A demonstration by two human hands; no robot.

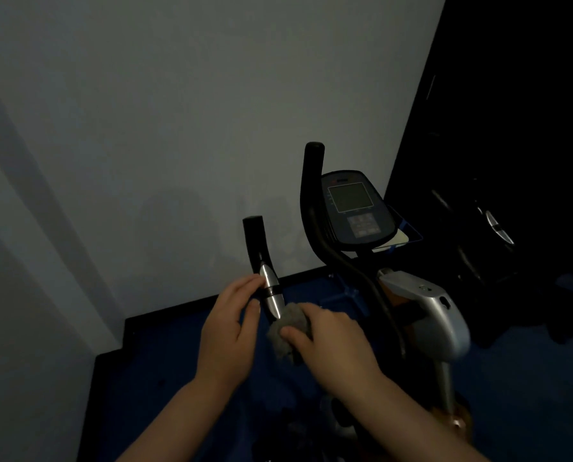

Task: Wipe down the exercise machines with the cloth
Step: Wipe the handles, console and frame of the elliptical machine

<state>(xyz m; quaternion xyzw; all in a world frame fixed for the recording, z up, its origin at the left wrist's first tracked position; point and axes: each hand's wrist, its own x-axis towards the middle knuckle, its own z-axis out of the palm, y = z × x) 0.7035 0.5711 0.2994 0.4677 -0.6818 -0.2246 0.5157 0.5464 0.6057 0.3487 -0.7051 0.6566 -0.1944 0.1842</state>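
Both hands are up at the near handlebar [264, 271] of the exercise bike, a little apart, with the bar between them. The left hand [230, 331] has its fingers curled round the silver sensor section, thumb and forefinger on either side of it, seemingly to keep the bar from swaying. The right hand [331, 345] grips the bunched grey cloth [286, 331] just below that silver piece and squeezes it round the bar, a hold that looks suited to rubbing along its length. The black foam end of the bar rises above the left hand's fingers. Beyond the right hand the second handlebar [313, 201] curves upward, and the console [355, 210] with its dull screen sits past it, well apart from the cloth. To the right of the right hand lies the silver frame housing [435, 315]. Nothing blocks the cloth's path up the bar except the left hand itself, which would have to shift. The room is dim; further right there may be more equipment in the dark, though I cannot make it out. Blue floor [178, 378] shows beneath the hands.
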